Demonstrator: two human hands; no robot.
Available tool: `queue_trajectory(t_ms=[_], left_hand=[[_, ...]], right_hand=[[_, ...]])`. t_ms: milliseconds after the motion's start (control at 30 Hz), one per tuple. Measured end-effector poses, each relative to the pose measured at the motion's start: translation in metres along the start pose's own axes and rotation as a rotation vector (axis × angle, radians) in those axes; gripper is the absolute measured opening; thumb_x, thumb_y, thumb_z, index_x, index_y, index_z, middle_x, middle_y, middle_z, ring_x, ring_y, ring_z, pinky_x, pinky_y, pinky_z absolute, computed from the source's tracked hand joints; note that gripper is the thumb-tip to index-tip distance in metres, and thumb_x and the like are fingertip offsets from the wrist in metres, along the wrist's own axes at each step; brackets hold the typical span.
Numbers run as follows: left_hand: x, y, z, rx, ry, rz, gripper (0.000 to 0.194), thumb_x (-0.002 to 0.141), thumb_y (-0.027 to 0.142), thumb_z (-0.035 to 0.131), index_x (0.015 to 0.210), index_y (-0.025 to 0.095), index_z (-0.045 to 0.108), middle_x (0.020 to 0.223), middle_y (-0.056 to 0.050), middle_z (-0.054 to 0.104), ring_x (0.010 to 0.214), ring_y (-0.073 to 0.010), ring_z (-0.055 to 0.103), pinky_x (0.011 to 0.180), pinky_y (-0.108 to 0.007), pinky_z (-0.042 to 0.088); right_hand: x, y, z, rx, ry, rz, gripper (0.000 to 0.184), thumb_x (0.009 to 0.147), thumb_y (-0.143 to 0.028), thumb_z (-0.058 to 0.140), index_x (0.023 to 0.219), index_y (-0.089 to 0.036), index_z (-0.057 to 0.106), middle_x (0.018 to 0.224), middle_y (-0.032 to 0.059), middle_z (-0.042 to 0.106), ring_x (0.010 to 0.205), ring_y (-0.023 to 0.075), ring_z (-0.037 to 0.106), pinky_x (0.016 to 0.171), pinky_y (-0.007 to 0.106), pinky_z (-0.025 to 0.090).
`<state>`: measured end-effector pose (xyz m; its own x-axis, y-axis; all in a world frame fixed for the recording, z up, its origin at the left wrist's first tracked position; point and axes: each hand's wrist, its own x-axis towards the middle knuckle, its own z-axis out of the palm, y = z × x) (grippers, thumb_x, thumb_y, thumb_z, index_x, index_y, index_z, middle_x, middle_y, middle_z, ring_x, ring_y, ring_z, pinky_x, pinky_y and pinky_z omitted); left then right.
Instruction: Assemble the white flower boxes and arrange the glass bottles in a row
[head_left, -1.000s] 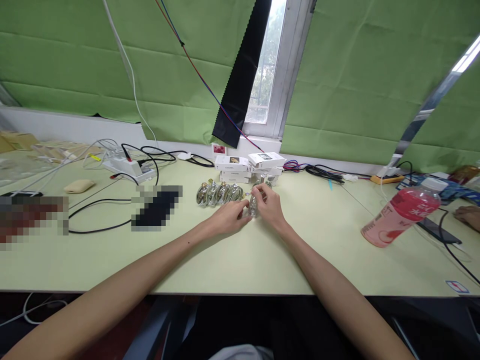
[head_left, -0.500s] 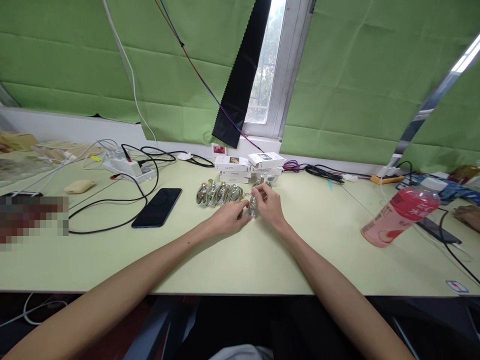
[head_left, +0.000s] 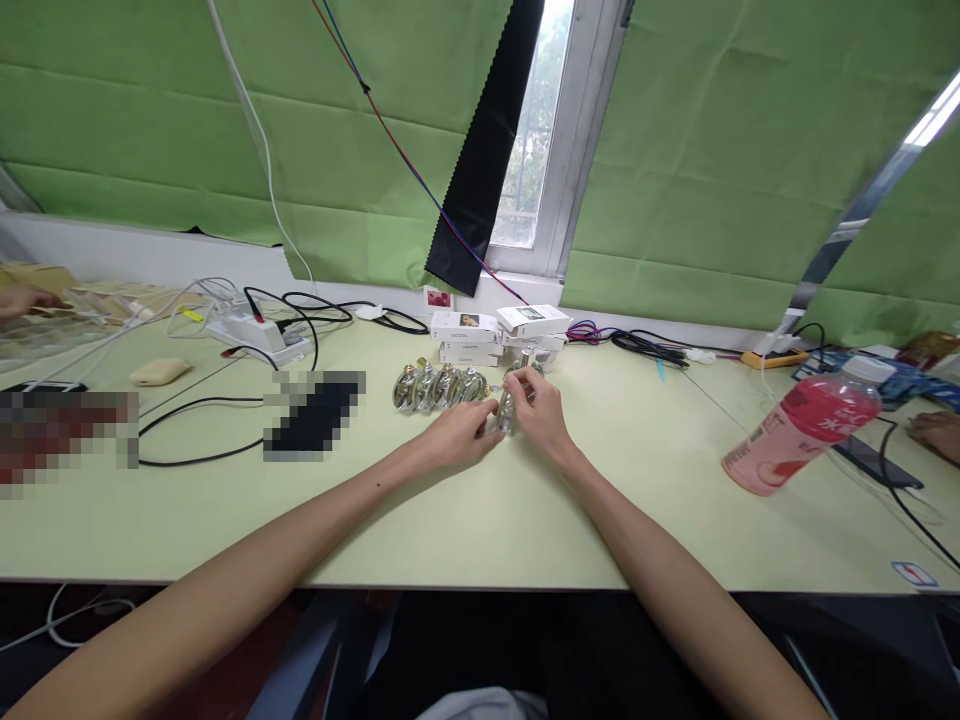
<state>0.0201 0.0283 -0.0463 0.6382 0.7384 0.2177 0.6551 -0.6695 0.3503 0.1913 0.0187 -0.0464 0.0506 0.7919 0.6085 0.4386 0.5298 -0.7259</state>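
My right hand (head_left: 538, 408) pinches the upper part of a clear, shiny piece (head_left: 506, 414) that stands on the table, thumb and fingers closed on it. From the left, the curled fingertips of my left hand (head_left: 455, 437) meet its lower side. The fingers partly hide this piece, and its exact kind cannot be made out. Left of it stands a row of several similar round, greenish-clear shiny pieces (head_left: 439, 388) with gold and copper-coloured tops. Another such piece shows partly behind my right fingers.
White printed boxes (head_left: 465, 328) are stacked behind the row. A pink drink bottle (head_left: 802, 428) leans at right. Leftward are a pixelated phone (head_left: 315, 418), a beige case (head_left: 160, 372) and a power strip (head_left: 259, 335) with cables. Other people's hands show at both far edges.
Both my hands and the shiny piece stay in the same place. At the far left, another person's hand has come further into view over the yellowish boxes.
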Motion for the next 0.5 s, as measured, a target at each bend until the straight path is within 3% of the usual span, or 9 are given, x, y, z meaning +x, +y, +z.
queue_trajectory(t_ms=[500], left_hand=[[0.0003, -0.0007, 0.0008, 0.017, -0.013, 0.001, 0.022, 0.091, 0.041, 0.053, 0.1, 0.021, 0.055, 0.076, -0.003, 0.067, 0.066, -0.0208, 0.06, 0.056, -0.029, 0.034]], right_hand=[[0.0001, 0.0017, 0.0007, -0.041, -0.003, -0.028, 0.019, 0.092, -0.037, 0.052, 0.086, -0.021, 0.06, 0.082, 0.001, 0.065, 0.059, 0.0128, 0.049, 0.061, 0.027, 0.043]])
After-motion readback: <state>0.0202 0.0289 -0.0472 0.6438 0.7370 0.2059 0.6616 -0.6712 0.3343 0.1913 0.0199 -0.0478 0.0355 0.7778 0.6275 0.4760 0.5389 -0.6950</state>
